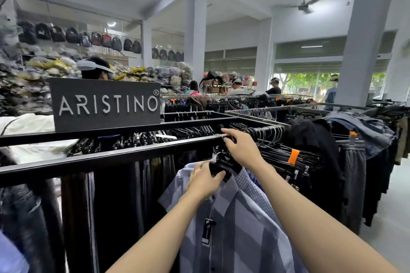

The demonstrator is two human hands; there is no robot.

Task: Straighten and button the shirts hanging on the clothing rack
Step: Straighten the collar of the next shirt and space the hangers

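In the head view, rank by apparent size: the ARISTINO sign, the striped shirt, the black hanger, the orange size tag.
1. striped shirt, though nearness to the camera inflates it
2. ARISTINO sign
3. black hanger, partly hidden by the left hand
4. orange size tag

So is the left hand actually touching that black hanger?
Touching. The head view shows the left hand with its fingers curled over the black hanger at the striped shirt collar, no gap between them.

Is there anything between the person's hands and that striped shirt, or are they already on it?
Nothing visible is in the way. The left hand already grips the black hanger at the striped shirt collar, and the right hand is at the hanger's hook on the rack bar. A checked shirt hangs close behind.
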